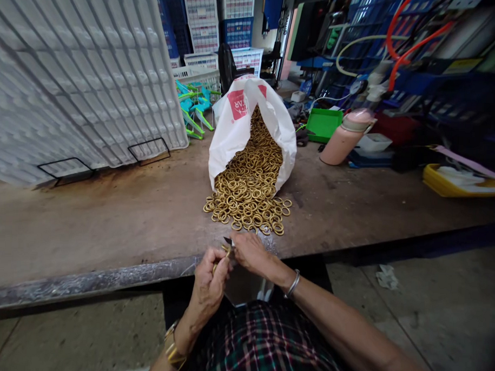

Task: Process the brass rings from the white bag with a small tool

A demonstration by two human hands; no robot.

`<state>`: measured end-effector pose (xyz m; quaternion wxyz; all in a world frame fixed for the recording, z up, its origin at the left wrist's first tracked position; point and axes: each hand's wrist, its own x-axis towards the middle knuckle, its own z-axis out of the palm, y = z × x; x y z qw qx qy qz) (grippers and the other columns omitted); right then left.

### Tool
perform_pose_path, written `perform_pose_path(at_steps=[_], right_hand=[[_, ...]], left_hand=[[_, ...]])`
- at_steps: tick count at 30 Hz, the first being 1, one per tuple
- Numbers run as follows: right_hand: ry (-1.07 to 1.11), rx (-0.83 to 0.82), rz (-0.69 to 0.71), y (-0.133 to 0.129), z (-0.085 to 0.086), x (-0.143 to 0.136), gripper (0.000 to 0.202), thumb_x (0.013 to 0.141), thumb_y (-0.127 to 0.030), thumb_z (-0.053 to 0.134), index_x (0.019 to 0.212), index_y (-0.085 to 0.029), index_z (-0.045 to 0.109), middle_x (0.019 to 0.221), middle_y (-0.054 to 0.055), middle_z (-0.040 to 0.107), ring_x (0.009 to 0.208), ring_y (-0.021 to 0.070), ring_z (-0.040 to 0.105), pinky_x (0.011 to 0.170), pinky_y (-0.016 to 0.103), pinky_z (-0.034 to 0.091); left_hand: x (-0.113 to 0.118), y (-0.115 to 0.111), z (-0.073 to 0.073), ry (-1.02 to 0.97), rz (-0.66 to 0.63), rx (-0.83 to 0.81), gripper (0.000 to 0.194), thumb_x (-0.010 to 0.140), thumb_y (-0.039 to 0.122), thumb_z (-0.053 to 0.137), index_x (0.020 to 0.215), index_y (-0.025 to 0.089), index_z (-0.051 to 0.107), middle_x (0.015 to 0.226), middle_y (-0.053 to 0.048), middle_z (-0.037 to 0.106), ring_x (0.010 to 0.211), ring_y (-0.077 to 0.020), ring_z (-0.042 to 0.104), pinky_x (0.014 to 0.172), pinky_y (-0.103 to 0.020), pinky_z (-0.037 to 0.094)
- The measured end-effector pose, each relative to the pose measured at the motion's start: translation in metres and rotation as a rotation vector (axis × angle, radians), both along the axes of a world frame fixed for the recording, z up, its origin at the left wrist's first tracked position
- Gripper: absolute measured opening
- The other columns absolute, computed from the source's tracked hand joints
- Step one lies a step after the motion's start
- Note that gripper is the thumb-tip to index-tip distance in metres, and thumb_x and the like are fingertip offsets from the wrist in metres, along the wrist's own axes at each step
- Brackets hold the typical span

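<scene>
Brass-coloured rings (251, 194) spill in a heap from the mouth of a white sack (228, 141) lying on the workbench. In front of the heap, at the bench's front edge, my left hand (210, 279) is closed on a brass ring (226, 249), its thumb against the curled fingers. Close beside it, my right hand (251, 252) is closed round a small knife, whose dark blade (227, 240) points left, right by the ring. The knife's handle is mostly hidden in the right hand.
White ribbed trays (93, 72) stand at the left in black wire holders. Behind the sack are turquoise-green plastic pieces (197, 105) and stacked crates (236, 33). To the right are a green tray (323, 125), a pink bottle (346, 137) and a yellow tray (454, 184).
</scene>
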<state>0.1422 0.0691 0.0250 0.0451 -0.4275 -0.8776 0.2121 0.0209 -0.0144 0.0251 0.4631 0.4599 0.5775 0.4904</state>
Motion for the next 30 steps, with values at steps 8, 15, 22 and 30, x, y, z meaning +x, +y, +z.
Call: perform_pose_path(at_steps=[8, 15, 22, 30], right_hand=[[0.497, -0.366, -0.295, 0.006, 0.004, -0.007, 0.026, 0.081, -0.022, 0.039, 0.058, -0.018, 0.049, 0.051, -0.002, 0.049, 0.05, 0.0094, 0.042, 0.05, 0.02, 0.03], [0.718, -0.741, -0.24, -0.004, 0.0, -0.013, 0.021, 0.079, -0.025, 0.041, 0.061, -0.019, 0.049, 0.051, -0.005, 0.048, 0.043, 0.0069, 0.036, 0.044, 0.019, 0.027], [0.677, -0.33, -0.212, -0.002, 0.003, -0.012, 0.013, 0.078, -0.02, 0.043, 0.069, -0.018, 0.052, 0.061, -0.004, 0.05, 0.059, 0.0096, 0.046, 0.058, 0.021, 0.034], [0.571, -0.07, -0.077, -0.008, 0.001, -0.007, 0.013, 0.084, -0.022, 0.042, 0.087, -0.018, 0.054, 0.076, 0.001, 0.057, 0.07, 0.0122, 0.051, 0.066, 0.023, 0.035]], left_hand=[[-0.003, 0.01, 0.014, -0.561, 0.056, -0.105, 0.026, 0.075, 0.041, 0.06, 0.075, 0.019, 0.045, 0.064, 0.005, 0.052, 0.045, -0.0048, 0.041, 0.039, -0.016, 0.032], [-0.001, 0.012, 0.008, -0.648, 0.147, -0.156, 0.031, 0.073, 0.045, 0.061, 0.072, 0.016, 0.049, 0.062, 0.003, 0.054, 0.046, -0.0054, 0.044, 0.038, -0.016, 0.032], [-0.006, 0.01, 0.002, -0.697, 0.199, -0.227, 0.032, 0.067, 0.038, 0.069, 0.071, 0.017, 0.045, 0.063, 0.004, 0.056, 0.048, -0.0053, 0.048, 0.039, -0.014, 0.031], [-0.003, 0.01, 0.004, -0.667, 0.163, -0.225, 0.03, 0.068, 0.038, 0.068, 0.081, 0.018, 0.049, 0.061, 0.007, 0.049, 0.043, -0.0037, 0.042, 0.037, -0.014, 0.03]])
